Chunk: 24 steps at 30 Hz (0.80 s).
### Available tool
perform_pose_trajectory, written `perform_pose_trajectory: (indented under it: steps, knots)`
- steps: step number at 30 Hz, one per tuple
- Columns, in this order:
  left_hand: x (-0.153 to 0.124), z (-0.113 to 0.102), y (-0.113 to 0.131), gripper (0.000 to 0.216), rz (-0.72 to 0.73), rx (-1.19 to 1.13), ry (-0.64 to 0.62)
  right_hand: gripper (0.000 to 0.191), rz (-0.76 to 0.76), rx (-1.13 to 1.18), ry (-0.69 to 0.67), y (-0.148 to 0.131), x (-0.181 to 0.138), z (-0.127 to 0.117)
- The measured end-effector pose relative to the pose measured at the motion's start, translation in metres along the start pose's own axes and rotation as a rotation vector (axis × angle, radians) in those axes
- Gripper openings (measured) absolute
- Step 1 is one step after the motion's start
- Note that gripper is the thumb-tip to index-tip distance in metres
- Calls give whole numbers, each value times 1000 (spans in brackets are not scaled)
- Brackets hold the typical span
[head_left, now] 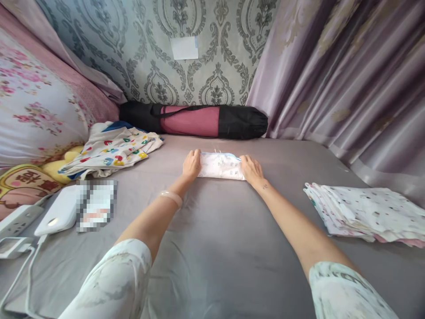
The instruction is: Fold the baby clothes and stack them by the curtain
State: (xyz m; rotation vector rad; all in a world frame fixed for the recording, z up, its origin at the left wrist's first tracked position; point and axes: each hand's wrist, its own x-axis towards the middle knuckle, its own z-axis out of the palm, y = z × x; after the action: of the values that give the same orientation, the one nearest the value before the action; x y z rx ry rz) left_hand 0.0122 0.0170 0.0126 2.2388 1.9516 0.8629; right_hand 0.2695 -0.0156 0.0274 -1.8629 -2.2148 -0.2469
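A small folded white cloth (pixel 221 166) with a faint print and a blue edge lies flat on the grey bed sheet (pixel 219 230), its long side running left to right. My left hand (pixel 191 164) grips its left end, fingers curled over the far corner. At the right end, my right hand (pixel 251 168) is closed on the cloth in the same way. Both arms reach straight forward. The thumbs and the cloth's underside are mostly hidden.
Folded printed cloths (pixel 368 210) are stacked at right. A black and pink mat bag (pixel 189 120) lies along the wall. To the left are a patterned garment (pixel 116 148), a white power bank (pixel 61 210), a power strip (pixel 21 219) with cables, and a floral pillow (pixel 36 97).
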Motion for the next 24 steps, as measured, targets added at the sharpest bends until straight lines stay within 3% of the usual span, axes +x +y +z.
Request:
perform_pose_trajectory:
  steps: [4,8,16,24]
  knots:
    - [7,9,-7,34,-180,-121,-68,32,272,228,-92,2,5,10]
    - [5,12,-14,34,-289,-178,-64,35,401,335,-72,3,4,16]
    - [1,13,-22,41,-89,-177,-40,34,500,332,-63,-6,13,11]
    - [3,5,-15,42,-109,-120,-54,36,533,268,-84,-6,17,12]
